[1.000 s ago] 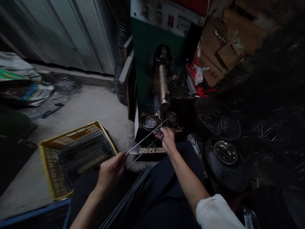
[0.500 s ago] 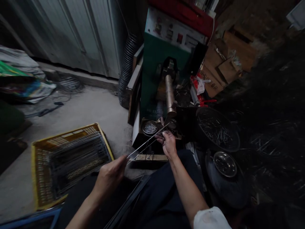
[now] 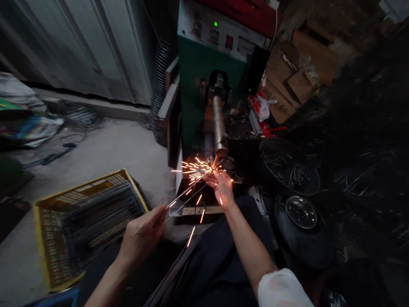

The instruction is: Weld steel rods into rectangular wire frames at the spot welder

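My left hand (image 3: 143, 232) is closed around the near end of a thin bent metal rod (image 3: 183, 195), whose two lengths run forward side by side. My right hand (image 3: 222, 187) pinches at the rod's far end, right under the spot welder's upper electrode arm (image 3: 219, 125). Bright sparks (image 3: 196, 168) burst from the contact point, to the left and down past my right hand. Fingers and glare hide the exact tip and any small part there. The green spot welder (image 3: 196, 94) shows a lit green lamp (image 3: 215, 24).
To the left, a yellow plastic crate (image 3: 40, 238) holds metal wire pieces. A bundle of rods (image 3: 169, 275) lies across my lap. At right stand a dark basin (image 3: 316, 179) of metal pieces and a round metal dish (image 3: 300, 212). Cardboard boxes (image 3: 277, 94) lie behind.
Sparks have appeared at the electrode and the green lamp has come on. My right hand and the rod's far end have moved closer in under the electrode. The view has shifted slightly.
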The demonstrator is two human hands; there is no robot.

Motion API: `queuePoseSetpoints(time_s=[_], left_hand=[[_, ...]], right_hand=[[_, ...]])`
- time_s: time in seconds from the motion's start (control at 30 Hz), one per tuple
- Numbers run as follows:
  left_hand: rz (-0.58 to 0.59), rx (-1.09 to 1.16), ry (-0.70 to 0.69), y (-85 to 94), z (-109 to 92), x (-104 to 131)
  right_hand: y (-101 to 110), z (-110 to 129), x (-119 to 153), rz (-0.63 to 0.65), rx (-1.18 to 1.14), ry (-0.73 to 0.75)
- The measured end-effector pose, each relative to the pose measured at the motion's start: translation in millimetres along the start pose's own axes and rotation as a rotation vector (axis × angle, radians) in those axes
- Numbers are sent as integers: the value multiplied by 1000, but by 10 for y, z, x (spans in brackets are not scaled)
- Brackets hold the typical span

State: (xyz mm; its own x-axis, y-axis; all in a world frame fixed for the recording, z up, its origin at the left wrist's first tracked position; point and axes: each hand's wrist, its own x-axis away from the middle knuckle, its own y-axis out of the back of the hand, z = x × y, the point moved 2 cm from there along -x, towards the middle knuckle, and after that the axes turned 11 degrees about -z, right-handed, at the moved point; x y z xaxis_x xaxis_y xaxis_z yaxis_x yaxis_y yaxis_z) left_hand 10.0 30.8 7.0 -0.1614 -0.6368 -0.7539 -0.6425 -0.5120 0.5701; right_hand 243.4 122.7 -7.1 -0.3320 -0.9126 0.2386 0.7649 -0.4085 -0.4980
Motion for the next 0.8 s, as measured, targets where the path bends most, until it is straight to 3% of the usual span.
queuePoseSetpoints(time_s=[0.17,0.4,0.6,0.8], left_hand=[[13,-1,14,0,-41,-59],[31,-14,-17,-231,26,-110],[15,-35,-22,-321,45,-130],[14,-89,-48,-273,58,-143]], right_hand=[[79,1,-9,-31,86,4],[178,105,-193,-76,94,41],[177,132,-241,-68,87,61],[143,96,-261,-88,51,-4]])
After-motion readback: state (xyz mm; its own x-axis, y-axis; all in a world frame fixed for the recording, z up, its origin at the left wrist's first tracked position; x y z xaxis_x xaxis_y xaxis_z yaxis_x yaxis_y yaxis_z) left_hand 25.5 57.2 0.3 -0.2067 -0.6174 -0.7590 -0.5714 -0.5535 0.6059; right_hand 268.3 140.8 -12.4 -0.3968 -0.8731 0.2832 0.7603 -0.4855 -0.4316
